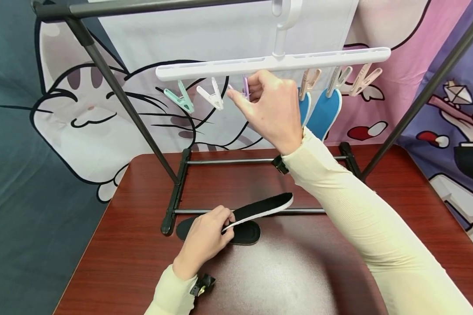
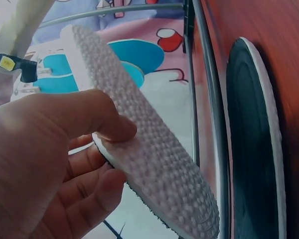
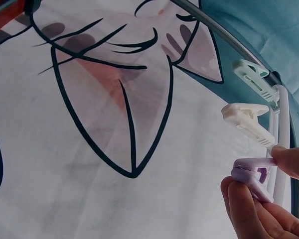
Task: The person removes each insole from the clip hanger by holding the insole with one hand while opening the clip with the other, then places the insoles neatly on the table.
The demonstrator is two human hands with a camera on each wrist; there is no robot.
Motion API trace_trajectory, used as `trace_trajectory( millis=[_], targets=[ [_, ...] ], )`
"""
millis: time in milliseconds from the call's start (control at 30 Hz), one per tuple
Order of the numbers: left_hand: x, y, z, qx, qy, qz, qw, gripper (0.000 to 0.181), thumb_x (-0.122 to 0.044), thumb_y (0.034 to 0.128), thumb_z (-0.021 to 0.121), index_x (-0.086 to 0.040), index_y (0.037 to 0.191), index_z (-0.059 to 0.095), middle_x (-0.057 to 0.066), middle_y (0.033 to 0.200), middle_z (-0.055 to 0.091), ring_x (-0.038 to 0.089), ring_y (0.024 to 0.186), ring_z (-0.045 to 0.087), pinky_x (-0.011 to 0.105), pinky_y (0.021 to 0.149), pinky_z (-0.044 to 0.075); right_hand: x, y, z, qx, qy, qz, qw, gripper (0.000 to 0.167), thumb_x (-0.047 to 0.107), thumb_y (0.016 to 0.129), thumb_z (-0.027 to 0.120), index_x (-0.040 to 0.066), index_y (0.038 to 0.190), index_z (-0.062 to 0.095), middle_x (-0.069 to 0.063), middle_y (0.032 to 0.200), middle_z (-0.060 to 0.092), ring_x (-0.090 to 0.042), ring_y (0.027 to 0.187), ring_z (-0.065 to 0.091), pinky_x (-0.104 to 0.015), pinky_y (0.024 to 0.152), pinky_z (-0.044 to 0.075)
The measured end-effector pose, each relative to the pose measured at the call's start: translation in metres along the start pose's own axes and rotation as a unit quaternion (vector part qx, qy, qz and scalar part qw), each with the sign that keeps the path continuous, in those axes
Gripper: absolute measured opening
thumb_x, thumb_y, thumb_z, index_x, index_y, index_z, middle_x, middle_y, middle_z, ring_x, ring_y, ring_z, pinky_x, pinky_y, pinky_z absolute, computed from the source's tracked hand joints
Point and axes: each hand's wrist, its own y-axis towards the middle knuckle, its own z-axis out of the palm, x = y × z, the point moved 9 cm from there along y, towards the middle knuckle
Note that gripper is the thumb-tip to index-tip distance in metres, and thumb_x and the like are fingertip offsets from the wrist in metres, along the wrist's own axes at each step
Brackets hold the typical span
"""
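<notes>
My left hand (image 1: 206, 238) pinches one end of an insole (image 1: 264, 206), black on top with a white bumpy underside, tilted up off the table. A second black insole (image 1: 247, 234) lies on the table beneath it. In the left wrist view, the thumb presses the held insole's bumpy side (image 2: 149, 132). Up at the white clip hanger (image 1: 220, 68), my right hand (image 1: 273, 109) pinches a purple clothespin (image 3: 249, 174) between thumb and fingers. A white clothespin (image 1: 211, 94) and a mint green clothespin (image 1: 181, 97) hang to its left. Blue insoles (image 1: 326, 113) hang from clips on the right.
The hanger hangs from a dark metal rack (image 1: 153, 5) with slanted legs and low crossbars (image 1: 228, 162). It stands on a reddish-brown table (image 1: 114, 262). A cartoon-printed cloth (image 1: 82, 144) covers the back.
</notes>
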Motion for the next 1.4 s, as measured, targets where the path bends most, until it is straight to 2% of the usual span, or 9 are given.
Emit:
trace_trajectory(
  millis=[467, 633, 1033, 1400],
  targets=[
    [0.019, -0.026, -0.005, 0.043, 0.015, -0.021, 0.9988, 0.028, -0.005, 0.0713, 0.076, -0.023, 0.085, 0.06, -0.012, 0.076, 0.048, 0.001, 0.058, 0.035, 0.021, 0.051, 0.031, -0.002, -0.002, 0.001, -0.001, 0.004, -0.001, 1.0, 0.034, 0.031, 0.086, 0.079, -0.001, 0.09, 0.071, -0.009, 0.085, 0.076, -0.015, 0.071, 0.073, -0.032, 0.07, 0.057],
    [0.026, -0.034, -0.004, 0.068, 0.02, -0.024, 0.9972, 0.027, -0.006, 0.0704, 0.076, -0.022, 0.084, 0.059, -0.014, 0.075, 0.045, 0.002, 0.058, 0.036, 0.021, 0.051, 0.032, -0.002, -0.002, 0.001, 0.002, 0.004, 0.001, 1.0, 0.033, 0.031, 0.086, 0.079, -0.001, 0.09, 0.071, -0.009, 0.086, 0.076, -0.015, 0.072, 0.073, -0.032, 0.071, 0.057],
    [0.04, -0.053, -0.003, 0.127, -0.011, -0.039, 0.991, 0.03, -0.005, 0.0703, 0.071, -0.027, 0.082, 0.055, -0.015, 0.074, 0.041, -0.002, 0.056, 0.03, 0.02, 0.051, 0.029, -0.002, -0.003, 0.0, 0.0, 0.011, -0.006, 0.9999, 0.033, 0.03, 0.085, 0.08, -0.001, 0.09, 0.071, -0.009, 0.086, 0.076, -0.015, 0.072, 0.073, -0.032, 0.07, 0.057],
    [0.044, -0.064, 0.001, 0.166, -0.026, -0.038, 0.9851, 0.032, -0.005, 0.0653, 0.07, -0.029, 0.079, 0.055, -0.017, 0.074, 0.041, -0.002, 0.059, 0.036, 0.02, 0.052, 0.032, -0.005, -0.003, 0.0, 0.013, 0.0, 0.004, 0.9999, 0.032, 0.03, 0.088, 0.078, -0.001, 0.091, 0.07, -0.01, 0.088, 0.076, -0.014, 0.074, 0.073, -0.028, 0.072, 0.056]
  ],
)
